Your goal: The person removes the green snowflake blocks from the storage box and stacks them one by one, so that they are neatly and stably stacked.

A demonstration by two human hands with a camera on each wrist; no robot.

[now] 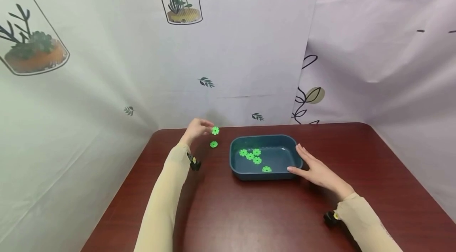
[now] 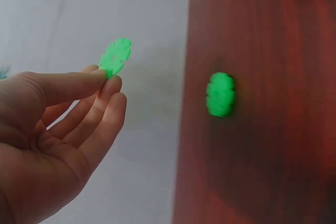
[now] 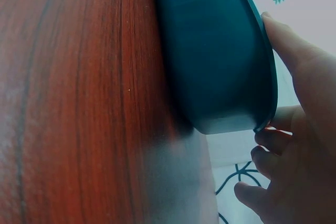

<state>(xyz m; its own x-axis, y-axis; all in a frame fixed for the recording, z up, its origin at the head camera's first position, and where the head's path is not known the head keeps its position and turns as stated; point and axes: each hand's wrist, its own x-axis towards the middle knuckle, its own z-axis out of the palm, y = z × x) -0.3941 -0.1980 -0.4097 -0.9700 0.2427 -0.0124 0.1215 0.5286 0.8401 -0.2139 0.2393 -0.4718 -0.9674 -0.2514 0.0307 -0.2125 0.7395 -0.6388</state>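
Between thumb and fingertips, my left hand (image 1: pixel 196 130) pinches a bright green notched plastic disc (image 2: pixel 115 56), raised above the table's back left part. A second green disc (image 1: pixel 213 144) lies on the table just below it. To the right stands a dark blue-green rectangular tray (image 1: pixel 265 176). Several green discs (image 1: pixel 250 156) are clustered in its left half, and another disc (image 1: pixel 266 169) is near the front wall. My right hand (image 1: pixel 320 170), thumb and fingers spread, touches the rim at the tray's right end; the right wrist view shows the thumb on that rim (image 3: pixel 266 40).
The reddish-brown wooden table (image 1: pixel 235 216) reaches a pale fabric backdrop (image 1: pixel 249 54) printed with plants, hanging behind and at both sides. A black wrist device (image 1: pixel 194 163) is on the left wrist, and another black device (image 1: pixel 331 218) on the right.
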